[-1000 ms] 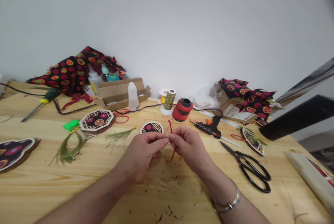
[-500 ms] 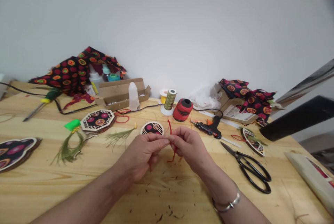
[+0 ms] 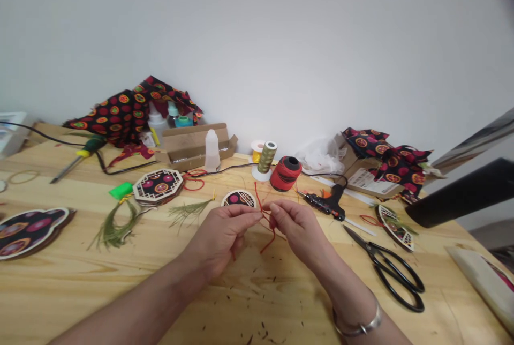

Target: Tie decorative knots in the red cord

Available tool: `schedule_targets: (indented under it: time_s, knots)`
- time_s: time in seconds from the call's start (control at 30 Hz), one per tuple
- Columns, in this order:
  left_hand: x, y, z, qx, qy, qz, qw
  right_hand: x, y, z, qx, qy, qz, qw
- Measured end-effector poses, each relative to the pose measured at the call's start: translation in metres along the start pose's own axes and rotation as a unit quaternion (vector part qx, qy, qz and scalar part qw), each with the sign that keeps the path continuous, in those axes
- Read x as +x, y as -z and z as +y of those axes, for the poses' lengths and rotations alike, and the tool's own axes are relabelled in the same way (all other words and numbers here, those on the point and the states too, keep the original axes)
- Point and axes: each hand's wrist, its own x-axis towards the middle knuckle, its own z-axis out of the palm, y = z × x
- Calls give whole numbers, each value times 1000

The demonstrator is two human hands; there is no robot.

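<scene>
A thin red cord [image 3: 269, 242] runs between my hands over the middle of the table, one end sticking up and another hanging below. My left hand [image 3: 227, 232] pinches it between thumb and forefinger. Close beside, my right hand [image 3: 295, 227] pinches the same cord with its fingertips. Just behind my left hand lies a round wooden lattice piece [image 3: 239, 199] with dark patterned fabric, partly covered by the fingers. Behind my right hand stands a red yarn spool [image 3: 285, 174], next to an olive thread spool [image 3: 266, 158].
Right of my hands lie a glue gun [image 3: 326, 203] and black-handled scissors [image 3: 395, 275]. To the left are an octagonal lattice piece [image 3: 157, 186], a green tassel [image 3: 116, 223] and a screwdriver [image 3: 82, 156]. A white bottle [image 3: 212, 151] stands before an open cardboard box [image 3: 182, 160].
My fingers have shifted slightly on the red cord; its upper end leans further left and the hanging end has swung. The whole view has shifted a little, moving the table's contents rightward.
</scene>
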Motion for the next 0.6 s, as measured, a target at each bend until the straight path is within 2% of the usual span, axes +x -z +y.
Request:
schedule_targets:
  time_s: [0.23,0.33,0.43,0.53,0.6]
  knots:
    - [-3,-2,4,-10,-26,21,999,-8,4,-9,-158,16,23,987]
    - [-5,-4,6,-16,-25,19,999,-18,-1,-20,-261,44,47,963]
    - [-4,-3,6,-9,-23,21,999,-28,-11,-26,-408,100,44,906]
    - [-2,-1,3,5,-25,26,999,-35,-25,-22,-538,214,63,813]
    - [-2,-1,2,12,-28,18,999,-38,-34,-16,-579,269,74,766]
